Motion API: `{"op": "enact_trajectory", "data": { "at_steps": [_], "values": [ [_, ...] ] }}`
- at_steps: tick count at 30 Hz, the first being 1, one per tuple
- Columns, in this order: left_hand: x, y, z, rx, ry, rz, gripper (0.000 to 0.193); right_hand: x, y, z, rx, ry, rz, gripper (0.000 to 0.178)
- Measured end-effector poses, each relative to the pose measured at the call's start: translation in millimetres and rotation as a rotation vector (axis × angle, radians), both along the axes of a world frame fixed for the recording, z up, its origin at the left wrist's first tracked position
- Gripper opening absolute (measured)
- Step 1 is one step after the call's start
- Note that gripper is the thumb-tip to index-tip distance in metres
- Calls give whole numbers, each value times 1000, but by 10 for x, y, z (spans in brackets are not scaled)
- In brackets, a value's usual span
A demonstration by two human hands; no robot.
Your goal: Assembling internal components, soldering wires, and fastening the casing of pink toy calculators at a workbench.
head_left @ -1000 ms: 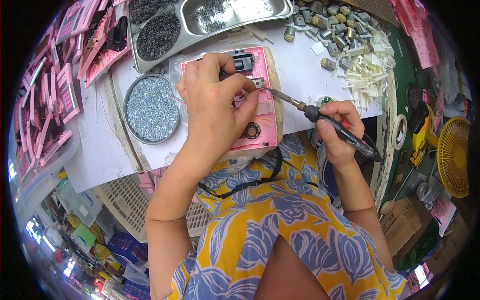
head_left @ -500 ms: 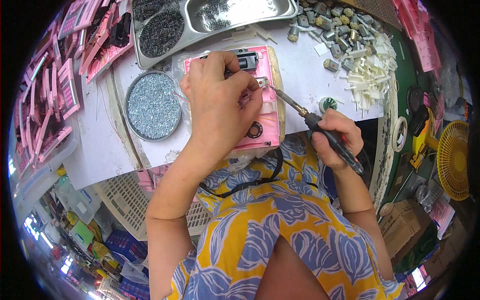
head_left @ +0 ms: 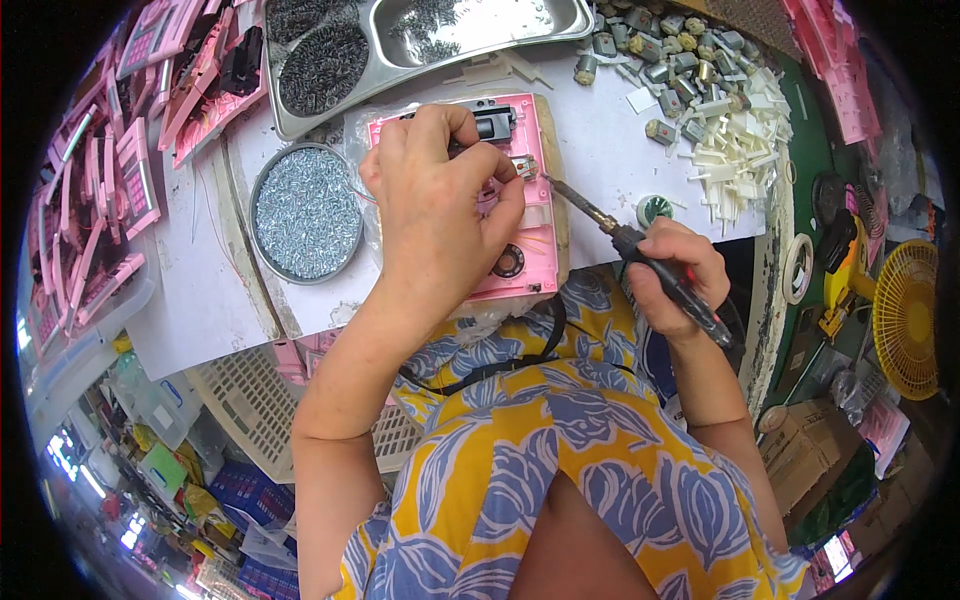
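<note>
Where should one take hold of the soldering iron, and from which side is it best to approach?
Probably by the thick black handle of the soldering iron, from the picture's lower right, where the right hand holds it. The handle is long and slants away from the pink casing, leaving the thin metal shaft, perhaps hot, free at the upper left.

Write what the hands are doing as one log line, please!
left hand: over pink casing | right hand: gripping soldering iron | iron tip: near casing's right edge
</note>
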State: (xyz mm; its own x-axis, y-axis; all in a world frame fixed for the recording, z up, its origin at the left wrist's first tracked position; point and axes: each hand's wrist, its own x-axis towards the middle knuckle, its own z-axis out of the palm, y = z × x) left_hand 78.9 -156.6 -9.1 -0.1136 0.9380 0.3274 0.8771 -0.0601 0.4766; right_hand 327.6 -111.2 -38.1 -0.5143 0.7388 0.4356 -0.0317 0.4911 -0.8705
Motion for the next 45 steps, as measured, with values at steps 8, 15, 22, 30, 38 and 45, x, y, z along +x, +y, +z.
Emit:
{"op": "enact_trajectory", "data": {
  "at_steps": [8,15,22,30,38,45],
  "values": [
    [3,-8,21,1,17,0,15,113,16,58,-39,35,-49,24],
    [13,-14,62,-23,42,-1,16,112,100,100,11,48,-52,25],
    [21,-28,49,-37,44,-11,12,85,160,122,43,9,-31,25],
    [94,33,97,-40,132,31,14,-17,195,88,81,-52,13,27],
    [129,60,103,-55,152,40,12,-91,214,85,72,-83,18,28],
    [140,69,117,-59,167,51,16,-123,198,45,80,-99,14,28]
  ]
}}
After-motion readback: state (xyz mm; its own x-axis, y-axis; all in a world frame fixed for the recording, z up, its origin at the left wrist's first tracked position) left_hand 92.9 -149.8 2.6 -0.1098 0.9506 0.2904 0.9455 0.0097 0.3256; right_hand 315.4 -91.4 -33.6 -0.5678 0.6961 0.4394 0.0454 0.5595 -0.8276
